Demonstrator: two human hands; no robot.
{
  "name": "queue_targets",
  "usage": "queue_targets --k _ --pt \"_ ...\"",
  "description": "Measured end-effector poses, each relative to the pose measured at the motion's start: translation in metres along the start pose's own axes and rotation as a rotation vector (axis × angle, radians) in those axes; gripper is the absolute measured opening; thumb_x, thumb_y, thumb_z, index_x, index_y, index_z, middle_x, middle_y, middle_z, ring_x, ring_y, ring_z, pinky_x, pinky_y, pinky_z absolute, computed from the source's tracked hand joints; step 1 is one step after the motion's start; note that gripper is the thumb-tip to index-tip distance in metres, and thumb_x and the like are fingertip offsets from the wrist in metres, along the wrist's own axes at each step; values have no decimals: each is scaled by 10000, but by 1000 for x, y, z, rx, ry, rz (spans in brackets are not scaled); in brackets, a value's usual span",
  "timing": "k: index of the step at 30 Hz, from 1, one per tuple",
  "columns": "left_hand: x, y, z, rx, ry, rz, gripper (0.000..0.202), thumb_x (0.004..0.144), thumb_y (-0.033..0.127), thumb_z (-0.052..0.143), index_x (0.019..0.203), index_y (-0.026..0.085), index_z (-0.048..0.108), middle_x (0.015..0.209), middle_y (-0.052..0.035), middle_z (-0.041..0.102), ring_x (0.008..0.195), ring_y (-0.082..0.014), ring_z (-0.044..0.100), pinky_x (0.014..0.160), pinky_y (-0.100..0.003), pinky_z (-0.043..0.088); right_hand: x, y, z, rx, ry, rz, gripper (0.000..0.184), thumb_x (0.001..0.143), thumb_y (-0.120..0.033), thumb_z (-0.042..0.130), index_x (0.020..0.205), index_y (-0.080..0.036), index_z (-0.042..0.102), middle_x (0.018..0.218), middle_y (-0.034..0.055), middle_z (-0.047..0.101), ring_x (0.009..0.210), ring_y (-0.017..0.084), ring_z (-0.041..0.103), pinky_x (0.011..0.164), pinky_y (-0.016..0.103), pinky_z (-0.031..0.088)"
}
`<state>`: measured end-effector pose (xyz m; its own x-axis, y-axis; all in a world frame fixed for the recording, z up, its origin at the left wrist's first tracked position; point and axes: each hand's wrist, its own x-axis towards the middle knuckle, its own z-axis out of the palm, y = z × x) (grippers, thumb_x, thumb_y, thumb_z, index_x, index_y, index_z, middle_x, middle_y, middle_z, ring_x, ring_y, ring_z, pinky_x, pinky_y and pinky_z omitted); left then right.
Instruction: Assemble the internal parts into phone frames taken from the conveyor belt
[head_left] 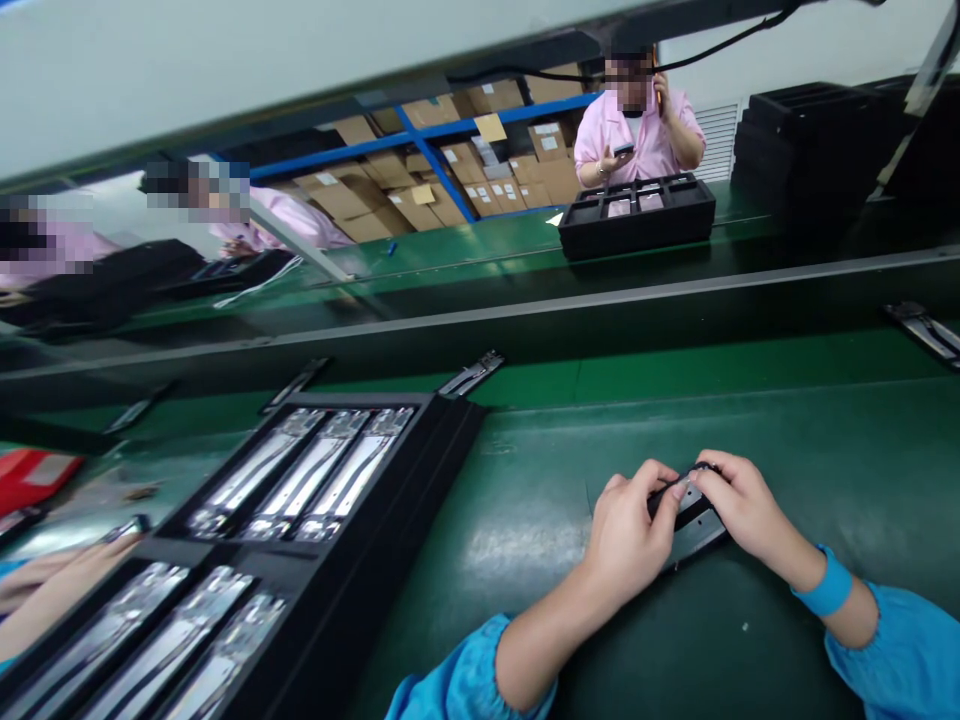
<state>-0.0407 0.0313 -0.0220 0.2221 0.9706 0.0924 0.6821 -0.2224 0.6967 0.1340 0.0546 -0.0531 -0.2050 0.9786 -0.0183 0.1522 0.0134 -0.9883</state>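
Both my hands meet over a small dark, flat part [690, 525] that rests on the green work surface [570, 480]. My left hand [626, 535] curls its fingers over the part's left end. My right hand [739, 505] pinches the part's upper right end, and a blue band sits on that wrist. Most of the part is hidden by my fingers. A black tray [420, 450] with several long silvery metal pieces [304, 475] in its slots lies to the left of my hands.
A second person's forearm [52, 590] reaches in at the far left beside the tray. Loose metal pieces [472, 373] lie on the green conveyor strip behind. Across the line stands a person in pink behind another black tray [637, 215]. Stacked black trays [814, 140] stand at the right.
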Motion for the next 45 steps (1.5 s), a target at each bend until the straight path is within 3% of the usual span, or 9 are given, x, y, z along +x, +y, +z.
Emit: queue_targets --k 7,16,21,23,26,32,40,43,45 --pt "31 -47 -10 129 297 57 339 1015 368 489 1326 251 553 1323 -78 627 1250 -233 540 1060 -428 374 53 2 -49 428 505 232 305 708 -415 758 730 -190 554 601 -36 517 491 110 440 448 203 375" --pt "36 -63 7 307 57 155 388 981 430 549 1340 285 577 1364 -67 595 1304 -269 493 1079 -489 373 102 21 -78 263 474 280 115 891 -257 607 878 -144 622 748 59 678 378 76 362 394 241 486" --pt "36 -64 0 278 -37 156 693 873 649 627 1441 274 496 1480 -85 508 1422 -332 380 1184 -579 266 84 29 -82 -2 542 155 268 922 -241 538 1143 -138 650 804 67 713 591 187 604 500 271 515" --pt "37 -64 -2 254 -97 174 786 847 690 628 1492 281 439 1526 -87 462 1459 -355 323 1209 -625 186 67 28 -75 -212 483 -1 257 931 -271 542 1098 -160 703 841 71 732 772 229 670 671 319 547" --pt "36 -63 -2 172 -63 172 536 973 566 514 1432 290 513 1459 -72 533 1426 -306 390 1212 -604 198 40 21 -51 -523 238 -239 273 973 -325 528 1077 -205 749 968 76 757 893 261 689 828 387 513" --pt "32 -58 0 28 40 270 193 965 393 606 1026 264 736 1143 -57 694 1172 -236 589 1045 -457 412 11 -1 -5 -556 -237 -289 275 1047 -282 484 1133 -240 741 1034 49 761 911 241 702 821 359 472" --pt "32 -55 1 26 124 320 154 965 326 608 1026 262 734 1103 -48 705 1101 -212 618 976 -397 440 17 3 -10 -505 -126 -293 213 1025 -288 560 1025 -226 764 951 37 767 830 225 695 787 346 490" --pt "36 -56 0 14 156 252 208 981 369 565 1054 265 730 1073 -44 720 1056 -209 645 963 -394 460 24 6 -19 -652 19 -391 263 1041 -253 500 1094 -209 753 1104 74 751 1065 265 666 995 437 447" --pt "38 -60 -1 25 165 245 254 986 415 535 1064 273 731 1068 -43 728 1042 -215 657 969 -404 466 28 4 -24 -788 22 -379 295 1034 -221 482 1225 -204 707 1337 82 651 1347 291 491 1150 514 310"
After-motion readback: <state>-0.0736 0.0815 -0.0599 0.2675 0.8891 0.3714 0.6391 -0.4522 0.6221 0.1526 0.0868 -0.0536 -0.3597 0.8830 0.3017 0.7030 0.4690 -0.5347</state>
